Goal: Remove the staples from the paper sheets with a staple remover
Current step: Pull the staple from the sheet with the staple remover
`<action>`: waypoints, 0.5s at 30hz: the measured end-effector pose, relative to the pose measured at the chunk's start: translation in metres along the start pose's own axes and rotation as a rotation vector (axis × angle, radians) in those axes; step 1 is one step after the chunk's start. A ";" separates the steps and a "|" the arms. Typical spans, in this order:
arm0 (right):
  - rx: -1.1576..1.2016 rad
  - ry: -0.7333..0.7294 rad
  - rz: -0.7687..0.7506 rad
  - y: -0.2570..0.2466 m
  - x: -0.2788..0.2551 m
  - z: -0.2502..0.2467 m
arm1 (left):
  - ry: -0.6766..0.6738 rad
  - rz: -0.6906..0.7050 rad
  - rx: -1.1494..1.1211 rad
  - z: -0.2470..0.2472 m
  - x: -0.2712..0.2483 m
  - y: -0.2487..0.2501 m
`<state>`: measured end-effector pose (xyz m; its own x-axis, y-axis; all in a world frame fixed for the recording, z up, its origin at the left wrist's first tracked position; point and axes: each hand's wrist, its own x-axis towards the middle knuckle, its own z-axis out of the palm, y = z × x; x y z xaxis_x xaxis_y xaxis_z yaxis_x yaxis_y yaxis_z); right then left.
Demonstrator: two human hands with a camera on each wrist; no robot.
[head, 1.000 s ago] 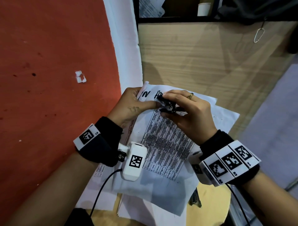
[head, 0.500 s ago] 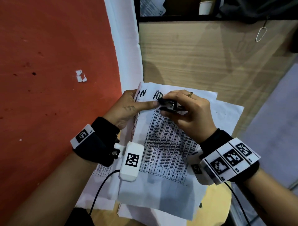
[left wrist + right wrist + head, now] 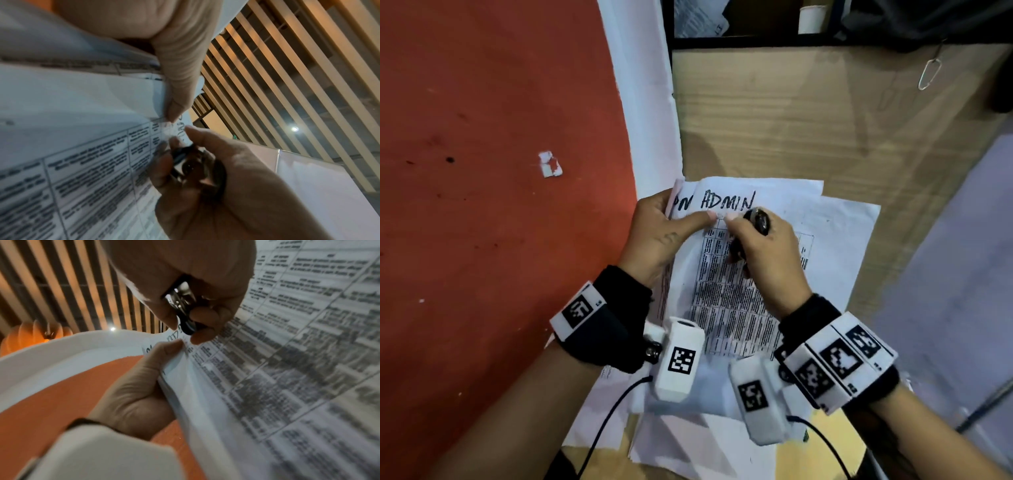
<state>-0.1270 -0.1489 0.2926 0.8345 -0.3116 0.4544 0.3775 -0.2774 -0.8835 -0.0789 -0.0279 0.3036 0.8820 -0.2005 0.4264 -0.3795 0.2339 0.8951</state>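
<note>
A stack of printed paper sheets (image 3: pixel 726 301), with a table of text and "ADMIN" handwritten at the top, is held up in front of me. My left hand (image 3: pixel 667 233) grips the sheets' top left corner, thumb on the front (image 3: pixel 176 91) and fingers behind (image 3: pixel 139 394). My right hand (image 3: pixel 756 246) holds a black and chrome staple remover (image 3: pixel 756 221) curled in its palm (image 3: pixel 185 164) (image 3: pixel 183 305). Its thumb and forefinger tips touch the paper right beside my left thumb. No staple can be made out.
More loose white sheets (image 3: pixel 839 246) lie under the stack on a round wooden stool (image 3: pixel 825 455). A red floor (image 3: pixel 482 205) with a paper scrap (image 3: pixel 550 164) is to the left. A wooden cabinet side (image 3: pixel 808 120) stands ahead, with a metal clip (image 3: pixel 929 73) hanging on it.
The folded top of the sheet has been flattened, so "ADMIN" now shows. My right hand turned and tucked the staple remover into its palm, with thumb and forefinger now on the paper.
</note>
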 end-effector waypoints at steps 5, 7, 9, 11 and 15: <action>0.220 -0.006 0.230 -0.009 0.005 0.007 | 0.047 0.035 -0.023 0.007 -0.008 -0.005; 0.280 -0.002 0.266 -0.014 0.006 0.007 | 0.060 0.044 -0.037 0.007 -0.010 -0.006; 0.274 0.025 0.243 -0.013 0.009 0.009 | 0.056 0.038 -0.012 0.007 -0.009 -0.007; 0.119 0.085 0.117 -0.007 0.012 0.013 | 0.078 0.010 -0.002 0.007 -0.007 -0.008; -0.364 0.142 -0.215 0.006 0.010 0.020 | 0.132 -0.080 -0.052 0.009 -0.005 -0.007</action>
<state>-0.1090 -0.1356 0.2898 0.6796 -0.3260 0.6572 0.3495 -0.6437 -0.6808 -0.0834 -0.0367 0.2962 0.9393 -0.0945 0.3299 -0.2944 0.2720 0.9162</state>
